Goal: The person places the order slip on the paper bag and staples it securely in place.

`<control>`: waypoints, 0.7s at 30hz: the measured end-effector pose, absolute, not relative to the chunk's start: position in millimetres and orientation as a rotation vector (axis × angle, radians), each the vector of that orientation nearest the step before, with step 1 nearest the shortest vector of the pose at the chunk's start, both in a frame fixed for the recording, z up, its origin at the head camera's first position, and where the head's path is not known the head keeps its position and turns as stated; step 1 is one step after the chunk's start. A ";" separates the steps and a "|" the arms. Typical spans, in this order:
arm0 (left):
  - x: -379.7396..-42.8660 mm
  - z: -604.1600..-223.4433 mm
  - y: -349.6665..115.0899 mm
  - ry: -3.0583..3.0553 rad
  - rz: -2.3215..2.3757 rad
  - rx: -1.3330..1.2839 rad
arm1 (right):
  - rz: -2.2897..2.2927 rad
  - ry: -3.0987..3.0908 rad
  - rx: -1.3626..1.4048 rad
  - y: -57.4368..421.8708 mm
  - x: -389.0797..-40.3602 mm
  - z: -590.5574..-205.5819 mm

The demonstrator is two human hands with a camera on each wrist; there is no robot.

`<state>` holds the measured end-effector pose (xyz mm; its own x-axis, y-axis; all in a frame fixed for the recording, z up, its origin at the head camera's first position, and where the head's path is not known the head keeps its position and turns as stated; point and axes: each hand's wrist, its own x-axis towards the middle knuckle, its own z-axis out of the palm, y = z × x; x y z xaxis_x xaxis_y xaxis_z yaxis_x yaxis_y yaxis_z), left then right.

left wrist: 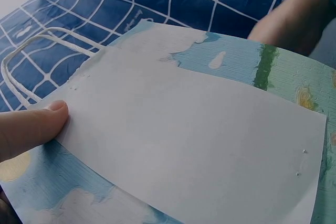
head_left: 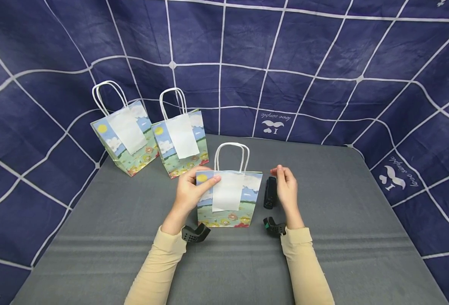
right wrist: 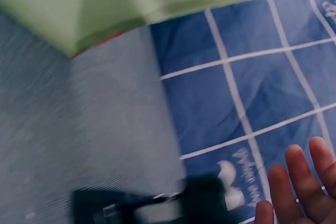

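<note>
My left hand pinches the upper left edge of a paper gift bag with a painted sky and flowers. The thumb presses on a white sheet of paper on the bag's front. Two small shiny marks like staple ends show near one end of this sheet. The bag stands upright, its white twisted handles raised. To its right my right hand has extended fingers and holds nothing. Just beside that hand is a black stapler-like tool, blurred in the right wrist view.
Two matching bags, one at far left and one nearer the middle, stand at the back left, each with a white sheet on its front. A grey cloth covers the table. Dark blue gridded fabric surrounds the back and sides.
</note>
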<state>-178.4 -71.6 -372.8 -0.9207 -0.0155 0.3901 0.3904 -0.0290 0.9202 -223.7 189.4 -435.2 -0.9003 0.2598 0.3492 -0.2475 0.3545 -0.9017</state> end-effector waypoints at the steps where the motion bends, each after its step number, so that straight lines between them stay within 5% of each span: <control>1: -178.6 -372.8 -71.6 -1.966 -2.028 -0.398 | 1.536 -2.218 -0.035 192.4 -227.5 -444.4; 8: -178.0 -371.5 -72.1 -1.966 -2.022 -0.402 | 1.396 -2.329 -0.120 202.9 -239.9 -483.8; 21: -177.5 -369.7 -72.9 -1.971 -2.063 -0.403 | 1.209 -2.589 -0.182 209.5 -240.3 -494.7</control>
<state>-177.5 -72.9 -369.7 -0.9279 0.0041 0.3728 0.3722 -0.0463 0.9270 -240.3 209.5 -494.7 -0.9535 0.2291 0.1960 -0.0031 0.6425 -0.7663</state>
